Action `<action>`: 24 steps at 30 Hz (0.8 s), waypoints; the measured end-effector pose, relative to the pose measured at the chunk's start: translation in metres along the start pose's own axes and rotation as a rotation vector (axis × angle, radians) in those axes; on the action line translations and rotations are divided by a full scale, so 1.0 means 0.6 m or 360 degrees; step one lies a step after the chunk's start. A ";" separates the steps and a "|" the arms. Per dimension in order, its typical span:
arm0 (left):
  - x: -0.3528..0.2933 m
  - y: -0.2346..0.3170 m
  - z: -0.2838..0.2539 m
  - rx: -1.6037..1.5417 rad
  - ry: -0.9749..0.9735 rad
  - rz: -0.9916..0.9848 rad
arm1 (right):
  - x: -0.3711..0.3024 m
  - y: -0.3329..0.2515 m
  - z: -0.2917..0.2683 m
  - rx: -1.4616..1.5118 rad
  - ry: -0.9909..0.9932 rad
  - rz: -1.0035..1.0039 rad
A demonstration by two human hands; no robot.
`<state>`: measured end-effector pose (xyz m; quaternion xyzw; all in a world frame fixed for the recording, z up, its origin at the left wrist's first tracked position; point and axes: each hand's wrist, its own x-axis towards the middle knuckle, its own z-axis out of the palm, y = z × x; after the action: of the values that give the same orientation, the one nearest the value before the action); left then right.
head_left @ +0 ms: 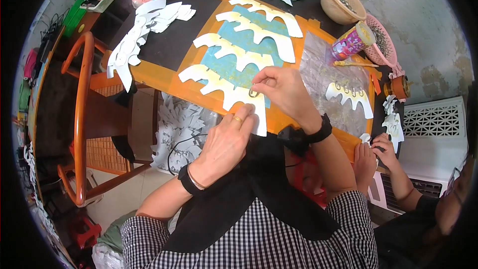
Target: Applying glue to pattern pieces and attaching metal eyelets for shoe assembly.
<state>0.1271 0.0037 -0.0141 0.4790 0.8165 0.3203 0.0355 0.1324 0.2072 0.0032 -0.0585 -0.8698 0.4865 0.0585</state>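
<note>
Several cream, scallop-edged cut-out pieces lie in a row on an orange board (160, 77) with a teal middle. My left hand (226, 142) presses flat on the near end of the closest piece (219, 85), a ring on one finger. My right hand (283, 89) pinches a small metal ring (253, 92) right over that same piece, near its edge. Both wrists wear dark bands.
A clear sheet (323, 77) holds another cut-out (351, 97) with metal rings. A tan bowl (340, 2), a pink basket (381, 40) and a glue bottle (351, 42) stand at the back right. White cut-outs (134, 40) pile at left. Another person's hands (376, 152) work at right. An orange chair (82, 119) stands at left.
</note>
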 end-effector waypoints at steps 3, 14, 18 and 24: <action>0.003 -0.002 0.000 -0.0029 -0.0006 -0.0005 | 0.003 0.013 0.005 -0.0075 0.0060 -0.0065; 0.016 -0.001 -0.014 -0.0013 -0.0079 -0.0026 | 0.009 0.012 0.008 -0.0259 0.0064 -0.0113; 0.021 -0.004 -0.016 0.0004 -0.0136 -0.0039 | 0.010 0.023 0.011 -0.0295 0.0096 -0.0159; 0.023 -0.008 -0.017 -0.0001 -0.0130 -0.0022 | 0.013 0.022 0.012 -0.0421 0.0107 -0.0176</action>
<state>0.1123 0.0083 -0.0055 0.4860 0.8176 0.3003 0.0711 0.1245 0.2093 -0.0115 -0.0341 -0.9257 0.3615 0.1061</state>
